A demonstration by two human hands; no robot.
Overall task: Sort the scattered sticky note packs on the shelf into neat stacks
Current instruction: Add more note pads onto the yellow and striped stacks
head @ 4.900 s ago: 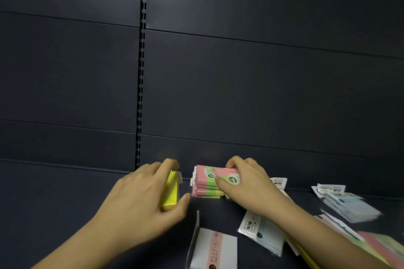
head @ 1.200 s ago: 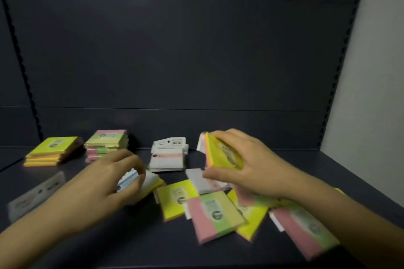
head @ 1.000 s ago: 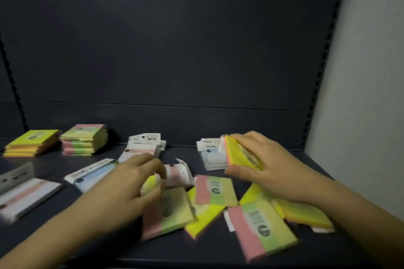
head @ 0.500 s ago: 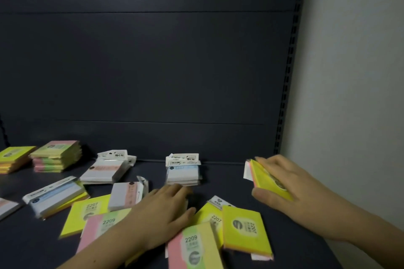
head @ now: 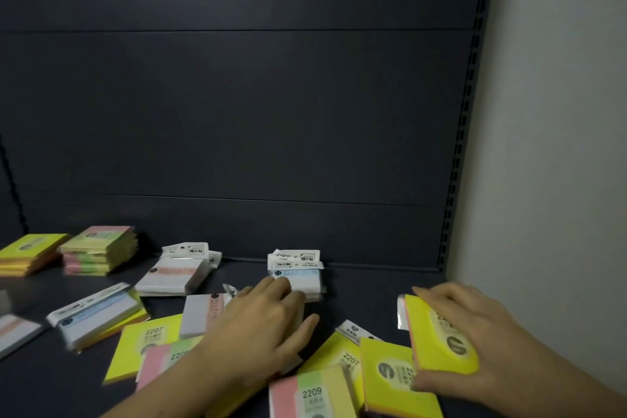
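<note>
My right hand grips a yellow sticky note pack, held tilted on edge at the shelf's right end. My left hand lies palm down over loose packs in the middle, fingertips at a white-and-blue pack stack; whether it holds anything is hidden. Scattered in front lie a yellow 2207 pack, a pink-green 2209 pack and another yellow pack. Two neat stacks stand at the back left: a yellow stack and a pink-green stack.
A white-pink pack stack sits at the back, and a long white-blue pack lies askew at the left. The dark shelf back panel rises behind. A pale wall closes the right side.
My view has swung right along the shelf. My right hand carried the yellow pack to the right end and lowered it. My left hand slid forward over the loose packs toward the white-blue stack.
</note>
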